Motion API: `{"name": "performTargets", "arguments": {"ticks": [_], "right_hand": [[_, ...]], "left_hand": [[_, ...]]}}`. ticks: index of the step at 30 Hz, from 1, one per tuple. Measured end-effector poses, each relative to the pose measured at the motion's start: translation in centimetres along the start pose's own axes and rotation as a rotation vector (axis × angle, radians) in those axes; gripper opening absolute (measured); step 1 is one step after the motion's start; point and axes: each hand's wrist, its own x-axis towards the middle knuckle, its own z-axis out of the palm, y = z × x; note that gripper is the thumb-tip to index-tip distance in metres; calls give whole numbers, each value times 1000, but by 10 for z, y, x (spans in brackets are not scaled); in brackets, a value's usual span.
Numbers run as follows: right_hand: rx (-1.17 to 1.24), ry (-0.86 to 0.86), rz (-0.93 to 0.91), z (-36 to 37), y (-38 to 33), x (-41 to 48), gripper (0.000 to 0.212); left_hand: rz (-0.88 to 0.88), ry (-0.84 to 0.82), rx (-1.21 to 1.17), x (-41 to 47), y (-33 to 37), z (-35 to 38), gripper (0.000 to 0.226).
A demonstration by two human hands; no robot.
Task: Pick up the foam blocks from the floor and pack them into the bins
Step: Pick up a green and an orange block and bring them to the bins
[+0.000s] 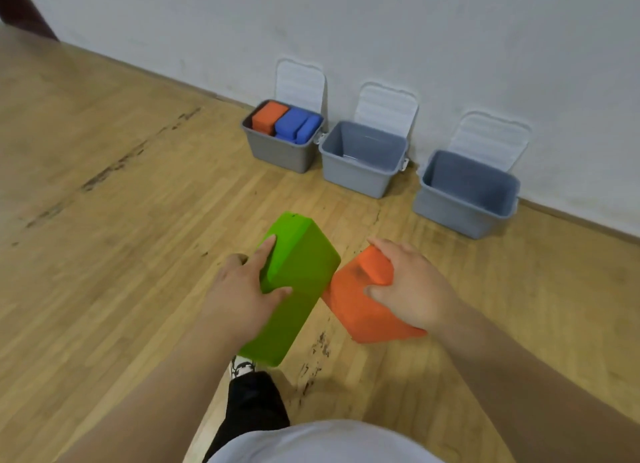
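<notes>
Green foam block point(304, 254), 6 o'clock, gripped by left hand point(239, 289); orange foam block point(353, 310) beside it, gripped by right hand point(415, 289). Grey bins point(356, 173) at 1 o'clock (leftmost bin point(280, 154) holds packed blocks point(292, 124)).

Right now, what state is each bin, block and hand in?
left bin: open, filled with stored blocks.
middle bin: open, no blocks inside.
right bin: open, no blocks inside.
green block: gripped by the left hand.
orange block: gripped by the right hand.
left hand: fingers curled round the green block.
right hand: fingers curled round the orange block.
</notes>
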Motion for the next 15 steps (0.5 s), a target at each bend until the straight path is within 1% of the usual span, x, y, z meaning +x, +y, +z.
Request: {"name": "performTargets", "arguments": {"ticks": [5,8,10,15], "right_hand": [[23,37,53,5,-32,105,88],[24,64,82,5,-67,165,88],[39,82,93,2,-89,204,87],[37,148,168,-9,-113,282,86]], "left_hand": [[83,-37,52,124,-16,-28,92],[112,-61,81,197,-32,-62,93],[167,-50,128,244,-35,-87,93],[214,-91,100,348,-29,-122,93]]}}
